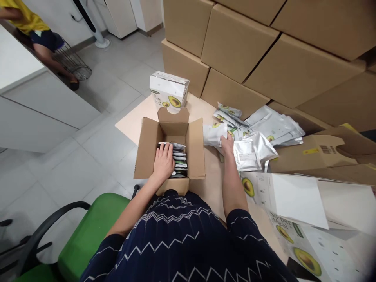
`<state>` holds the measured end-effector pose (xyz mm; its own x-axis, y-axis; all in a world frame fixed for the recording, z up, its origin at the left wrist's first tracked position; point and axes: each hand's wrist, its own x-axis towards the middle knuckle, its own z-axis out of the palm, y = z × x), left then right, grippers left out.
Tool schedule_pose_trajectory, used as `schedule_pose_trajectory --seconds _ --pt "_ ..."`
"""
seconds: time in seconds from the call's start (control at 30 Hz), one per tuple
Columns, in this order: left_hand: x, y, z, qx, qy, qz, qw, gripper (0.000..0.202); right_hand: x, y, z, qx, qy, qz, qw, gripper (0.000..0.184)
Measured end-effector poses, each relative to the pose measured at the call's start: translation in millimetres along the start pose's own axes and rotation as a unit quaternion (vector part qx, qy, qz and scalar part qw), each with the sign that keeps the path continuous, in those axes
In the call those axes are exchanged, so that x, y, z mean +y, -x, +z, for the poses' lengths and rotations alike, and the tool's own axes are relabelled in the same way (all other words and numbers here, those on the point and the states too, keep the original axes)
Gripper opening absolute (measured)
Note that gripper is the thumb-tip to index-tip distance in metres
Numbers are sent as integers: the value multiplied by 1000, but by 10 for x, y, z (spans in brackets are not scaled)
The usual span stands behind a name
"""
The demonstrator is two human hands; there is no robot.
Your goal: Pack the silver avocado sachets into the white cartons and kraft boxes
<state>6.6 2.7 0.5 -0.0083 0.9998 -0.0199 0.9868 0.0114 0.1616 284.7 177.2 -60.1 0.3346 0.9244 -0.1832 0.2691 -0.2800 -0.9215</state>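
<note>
An open cardboard box (196,150) stands in front of me with its flaps spread. Several flat pouches (180,158) stand in a row on edge inside it, and the far end of the box shows bare cardboard. My left hand (164,160) lies on top of the pouches, fingers stretched over their upper edges. Right of the box, my right hand (226,145) grips a white pouch (214,134) with an avocado print by its right edge. Part of that pouch lies behind the box's right flap. Beside this hand is a pile of silver and white pouches (252,150).
A white avocado-print carton (169,88) stands behind the box on the table (132,121). Flattened printed cartons (299,199) and an opened brown box (320,150) lie at right. Stacked brown boxes (241,43) form a wall behind. A green chair (94,231) is at left; a person (32,27) sits farther off.
</note>
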Motion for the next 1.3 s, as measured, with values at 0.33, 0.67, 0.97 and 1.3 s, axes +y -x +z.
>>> schedule_pose_trajectory --seconds 0.33,0.67,0.97,1.3 --pt "0 -8 9 -3 -2 -2 1000 63 -1552 737 -366 16 45 -417 908 29" --pt "1 -5 1 -7 -6 0 1000 64 -1679 747 893 -429 311 -410 742 26" --pt "-8 2 17 -2 7 3 1000 64 -1391 648 1475 -517 489 -319 626 34" --pt "7 -7 17 0 13 -4 1000 67 -1416 728 1560 -544 532 -313 568 39"
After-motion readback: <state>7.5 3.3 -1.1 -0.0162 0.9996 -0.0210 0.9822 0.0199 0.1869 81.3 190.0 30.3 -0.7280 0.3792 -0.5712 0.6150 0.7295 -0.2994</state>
